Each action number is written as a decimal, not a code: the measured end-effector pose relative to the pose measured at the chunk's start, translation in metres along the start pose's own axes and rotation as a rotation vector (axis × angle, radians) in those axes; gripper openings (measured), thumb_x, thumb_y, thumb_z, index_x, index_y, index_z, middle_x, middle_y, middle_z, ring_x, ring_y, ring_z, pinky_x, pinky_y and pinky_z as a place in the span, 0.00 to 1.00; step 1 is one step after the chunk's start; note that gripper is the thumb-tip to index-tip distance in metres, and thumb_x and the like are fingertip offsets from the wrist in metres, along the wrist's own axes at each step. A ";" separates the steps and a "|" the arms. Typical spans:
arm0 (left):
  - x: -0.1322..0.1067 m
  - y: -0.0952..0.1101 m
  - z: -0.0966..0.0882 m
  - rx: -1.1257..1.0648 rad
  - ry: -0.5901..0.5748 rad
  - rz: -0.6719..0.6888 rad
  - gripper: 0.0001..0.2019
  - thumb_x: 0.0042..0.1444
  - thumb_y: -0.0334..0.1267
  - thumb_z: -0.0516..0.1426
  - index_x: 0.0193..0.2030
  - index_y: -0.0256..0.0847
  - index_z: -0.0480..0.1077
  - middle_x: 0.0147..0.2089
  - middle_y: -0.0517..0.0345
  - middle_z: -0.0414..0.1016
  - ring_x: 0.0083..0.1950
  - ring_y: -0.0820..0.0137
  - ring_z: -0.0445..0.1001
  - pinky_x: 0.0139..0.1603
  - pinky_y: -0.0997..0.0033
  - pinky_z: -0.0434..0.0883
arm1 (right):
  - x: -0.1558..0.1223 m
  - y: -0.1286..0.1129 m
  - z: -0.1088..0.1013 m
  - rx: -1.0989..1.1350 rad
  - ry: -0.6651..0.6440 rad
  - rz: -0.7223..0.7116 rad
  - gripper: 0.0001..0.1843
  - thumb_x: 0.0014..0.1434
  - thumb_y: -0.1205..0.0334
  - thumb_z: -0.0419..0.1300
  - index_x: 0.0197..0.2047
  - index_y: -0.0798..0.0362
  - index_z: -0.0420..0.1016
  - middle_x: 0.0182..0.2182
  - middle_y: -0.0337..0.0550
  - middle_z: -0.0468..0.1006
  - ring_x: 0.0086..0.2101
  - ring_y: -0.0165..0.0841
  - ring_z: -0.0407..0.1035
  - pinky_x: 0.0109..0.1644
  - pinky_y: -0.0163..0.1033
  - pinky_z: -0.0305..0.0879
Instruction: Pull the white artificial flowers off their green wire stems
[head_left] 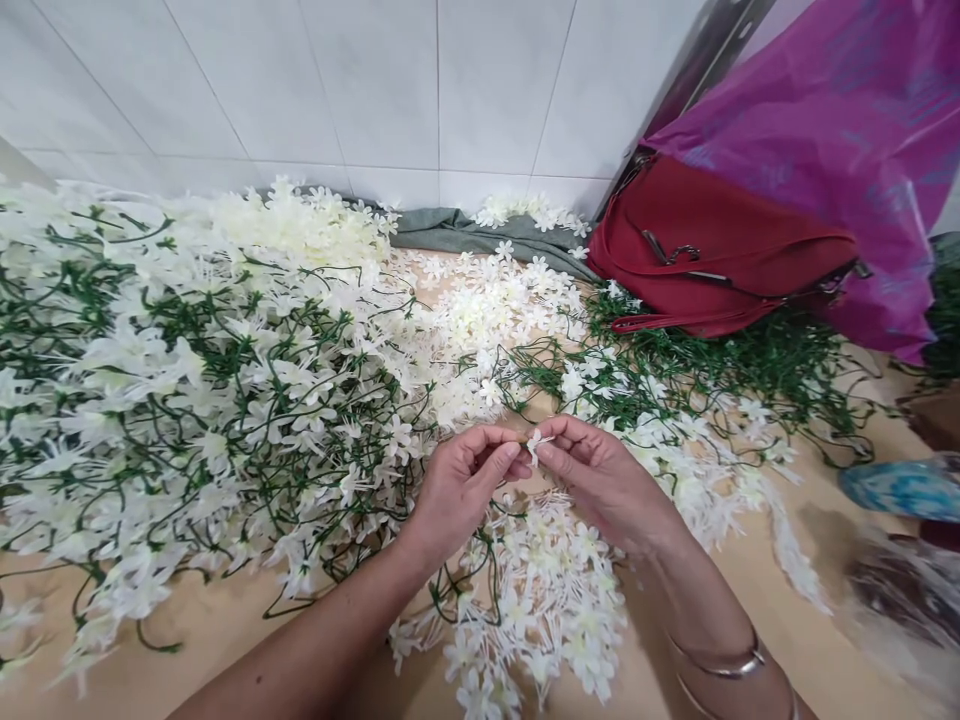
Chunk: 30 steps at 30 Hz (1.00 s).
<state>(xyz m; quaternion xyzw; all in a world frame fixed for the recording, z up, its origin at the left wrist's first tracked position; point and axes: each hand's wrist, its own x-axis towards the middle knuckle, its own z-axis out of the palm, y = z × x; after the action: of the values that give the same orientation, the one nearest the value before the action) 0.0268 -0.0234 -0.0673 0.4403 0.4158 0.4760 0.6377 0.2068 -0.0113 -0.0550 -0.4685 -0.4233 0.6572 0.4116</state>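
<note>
Between my two hands, at the middle of the view, is a small white artificial flower (535, 446). My left hand (466, 482) pinches it from the left, its fingers curled and thumb pressed in. My right hand (604, 480) pinches the same flower from the right between thumb and forefinger. The exact grip point is partly hidden by the fingertips. Below the hands lies a loose heap of white blossoms (547, 590) with thin stalks. To the left spreads a big pile of white flowers on green stems (225, 400).
More loose white blossoms (499, 310) lie beyond my hands. Green plastic stems (720, 360) are heaped at the right, under a red bag (720, 250) and a purple plastic bag (832, 130). A tiled wall (480, 90) closes the back, with grey cloth (480, 232) along its foot.
</note>
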 end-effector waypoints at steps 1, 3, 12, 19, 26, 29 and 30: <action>0.000 0.000 0.000 0.000 0.000 0.000 0.18 0.60 0.52 0.65 0.41 0.36 0.76 0.33 0.55 0.81 0.37 0.70 0.81 0.44 0.69 0.79 | 0.000 0.001 0.001 -0.006 0.008 -0.009 0.19 0.52 0.47 0.76 0.38 0.50 0.79 0.30 0.36 0.77 0.32 0.31 0.68 0.41 0.38 0.63; 0.000 -0.001 0.000 0.000 0.005 0.000 0.18 0.60 0.52 0.65 0.40 0.36 0.76 0.33 0.55 0.81 0.36 0.70 0.81 0.44 0.70 0.79 | 0.001 0.003 0.002 -0.025 0.025 -0.023 0.18 0.52 0.47 0.75 0.36 0.51 0.79 0.30 0.36 0.76 0.32 0.31 0.67 0.40 0.37 0.62; -0.001 -0.002 0.003 0.070 0.046 0.020 0.13 0.63 0.47 0.63 0.40 0.37 0.75 0.34 0.56 0.81 0.36 0.69 0.82 0.42 0.70 0.79 | 0.001 0.005 0.004 -0.132 0.049 -0.046 0.19 0.54 0.46 0.73 0.34 0.51 0.76 0.28 0.37 0.75 0.31 0.32 0.66 0.38 0.38 0.63; -0.002 0.000 0.006 0.110 0.051 0.056 0.09 0.65 0.43 0.60 0.40 0.38 0.75 0.34 0.56 0.80 0.37 0.69 0.81 0.43 0.68 0.80 | 0.001 0.003 0.010 -0.123 0.092 -0.078 0.20 0.52 0.45 0.74 0.34 0.51 0.77 0.27 0.36 0.75 0.29 0.30 0.65 0.35 0.36 0.62; -0.020 0.072 0.001 0.364 0.450 0.700 0.16 0.68 0.30 0.57 0.59 0.51 0.73 0.55 0.57 0.78 0.52 0.68 0.79 0.45 0.69 0.81 | -0.002 -0.006 0.000 -0.104 0.185 -0.279 0.12 0.60 0.49 0.71 0.41 0.46 0.79 0.40 0.42 0.83 0.44 0.38 0.76 0.53 0.44 0.69; -0.029 0.103 -0.011 0.621 0.795 0.976 0.28 0.64 0.32 0.62 0.69 0.57 0.65 0.75 0.63 0.58 0.75 0.54 0.59 0.68 0.52 0.73 | -0.003 -0.006 -0.001 -0.195 0.187 -0.295 0.10 0.62 0.50 0.69 0.41 0.46 0.79 0.40 0.42 0.83 0.43 0.38 0.76 0.53 0.46 0.70; -0.031 0.108 -0.015 0.715 0.814 0.942 0.30 0.66 0.33 0.61 0.71 0.61 0.62 0.78 0.68 0.52 0.80 0.53 0.48 0.74 0.49 0.67 | -0.003 -0.005 0.001 -0.251 0.178 -0.316 0.09 0.63 0.51 0.68 0.41 0.47 0.80 0.41 0.43 0.83 0.44 0.39 0.76 0.54 0.47 0.71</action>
<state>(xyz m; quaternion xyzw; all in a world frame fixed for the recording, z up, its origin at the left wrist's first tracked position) -0.0193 -0.0339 0.0354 0.5424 0.5169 0.6618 -0.0244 0.2076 -0.0131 -0.0494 -0.4999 -0.5319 0.4827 0.4839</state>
